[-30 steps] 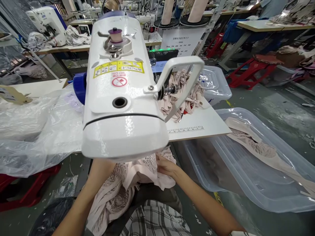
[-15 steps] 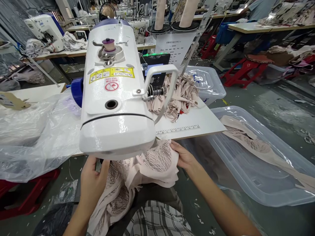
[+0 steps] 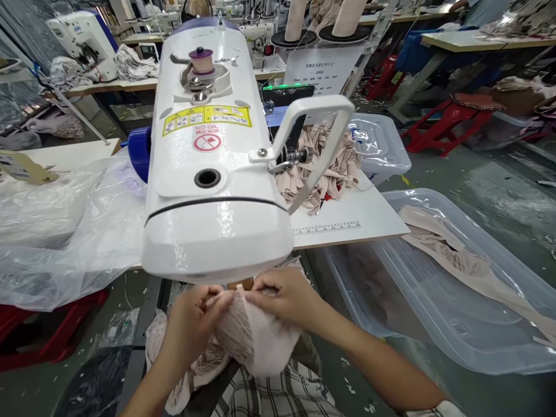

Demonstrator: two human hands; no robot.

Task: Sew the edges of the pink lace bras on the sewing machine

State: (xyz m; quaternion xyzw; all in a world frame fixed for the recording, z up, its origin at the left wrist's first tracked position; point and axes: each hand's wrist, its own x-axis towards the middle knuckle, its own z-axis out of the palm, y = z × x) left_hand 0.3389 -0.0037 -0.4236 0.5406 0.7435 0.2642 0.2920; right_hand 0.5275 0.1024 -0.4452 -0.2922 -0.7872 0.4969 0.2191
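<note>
Below the head of a white sewing machine (image 3: 217, 237), both hands pinch a pale pink bra (image 3: 267, 341) with lace-patterned cups. My left hand (image 3: 193, 318) grips its upper edge on the left, thumb and fingers pressed together. Close by on the other side, my right hand (image 3: 291, 298) pinches the same edge near a small upright tip of fabric. The bra hangs down from the fingers over the lap, and more of the lace fabric drapes to the lower left. The machine's needle area is hidden behind its head.
Pink straps (image 3: 325, 162) lie heaped on the white table (image 3: 369, 214), near a ruler strip (image 3: 328, 227). A clear plastic bin (image 3: 434, 307) at the right holds another pink piece (image 3: 460, 258). Plastic sheeting (image 3: 65, 231) covers the left side. Red stools (image 3: 456, 121) stand beyond.
The bra has come out from under the machine head toward the lap. My right hand moved left and my left hand moved right, so they now pinch it close together.
</note>
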